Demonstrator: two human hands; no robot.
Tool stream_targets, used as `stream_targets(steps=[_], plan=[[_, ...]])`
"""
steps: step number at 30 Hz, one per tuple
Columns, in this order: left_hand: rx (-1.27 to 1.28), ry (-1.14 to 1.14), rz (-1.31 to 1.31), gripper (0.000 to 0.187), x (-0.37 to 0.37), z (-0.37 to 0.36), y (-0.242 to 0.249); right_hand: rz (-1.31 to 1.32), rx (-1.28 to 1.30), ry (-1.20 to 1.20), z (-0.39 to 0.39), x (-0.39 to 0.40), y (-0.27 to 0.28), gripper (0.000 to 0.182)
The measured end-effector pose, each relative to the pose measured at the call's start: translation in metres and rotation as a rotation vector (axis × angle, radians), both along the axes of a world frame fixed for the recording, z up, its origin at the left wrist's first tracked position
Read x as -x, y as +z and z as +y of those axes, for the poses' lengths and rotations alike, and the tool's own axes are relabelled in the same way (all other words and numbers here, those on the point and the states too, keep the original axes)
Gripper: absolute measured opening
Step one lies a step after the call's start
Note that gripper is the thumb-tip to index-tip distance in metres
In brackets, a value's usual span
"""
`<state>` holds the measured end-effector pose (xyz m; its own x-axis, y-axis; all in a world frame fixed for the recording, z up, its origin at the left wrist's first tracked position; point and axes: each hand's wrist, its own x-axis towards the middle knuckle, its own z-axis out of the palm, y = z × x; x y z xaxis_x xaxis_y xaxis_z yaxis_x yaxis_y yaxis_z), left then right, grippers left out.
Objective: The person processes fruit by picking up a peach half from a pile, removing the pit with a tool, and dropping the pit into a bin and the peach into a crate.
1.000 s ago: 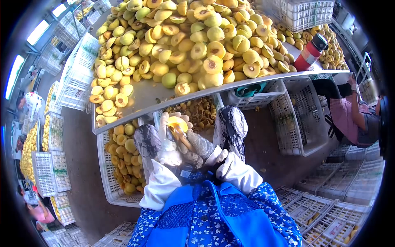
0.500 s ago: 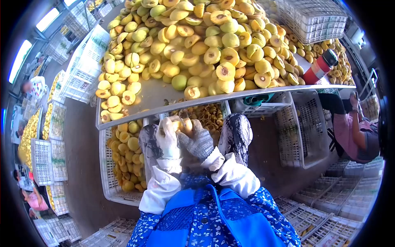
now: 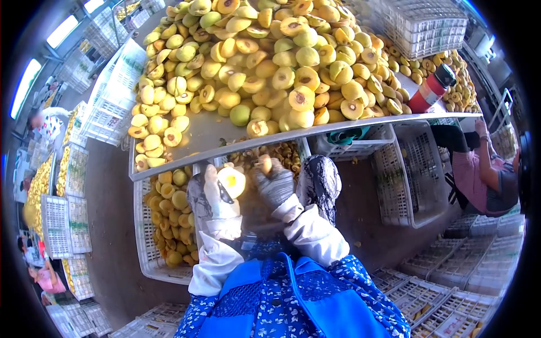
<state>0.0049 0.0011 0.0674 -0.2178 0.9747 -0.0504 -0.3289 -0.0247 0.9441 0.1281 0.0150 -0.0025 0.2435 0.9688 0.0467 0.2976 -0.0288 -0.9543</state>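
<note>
My left hand [image 3: 217, 194], in a white glove, grips a yellow peach half [image 3: 231, 181] with its pale cut face turned up. Just to the right, my right hand [image 3: 274, 183] in a grey glove is closed; a small tan piece [image 3: 264, 163] shows at its fingertips, too blurred to name. The two hands are apart, over my lap below the metal table's edge [image 3: 225, 151]. A big heap of peach halves [image 3: 270, 73] covers much of the table, several with brown centres. Under the edge lie brownish scraps [image 3: 290, 153].
A white crate [image 3: 147, 256] of peach halves stands by my left leg. A red bottle [image 3: 431, 90] is on the table at right. Crates [image 3: 408, 180] stand under the table's right side. A person in pink [image 3: 473, 174] sits at far right; others are at far left.
My hands were together around a piece of fruit and have moved apart. The left hand now shows the peach half's cut face; the right has drawn slightly right.
</note>
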Motion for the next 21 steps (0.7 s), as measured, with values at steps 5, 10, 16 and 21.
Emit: stream_targets(steps=[5, 10, 16, 21], plan=[[-0.066, 0.337, 0.295, 0.029, 0.108, 0.001, -0.034, -0.37, 0.227, 0.012, 0.003, -0.014, -0.03, 0.035], [-0.068, 0.474, 1.65, 0.037, 0.181, 0.05, 0.023, 0.028, 0.17, 0.22, -0.014, 0.0, -0.059, 0.023], [0.17, -0.347, 2.158, 0.066, 0.186, 0.201, 0.001, -0.325, 0.302, 0.489, -0.019, 0.013, -0.026, 0.042], [0.051, -0.43, 1.88, 0.065, 0.19, 0.212, -0.039, 0.149, 0.124, 0.371, -0.013, 0.019, -0.061, 0.041]])
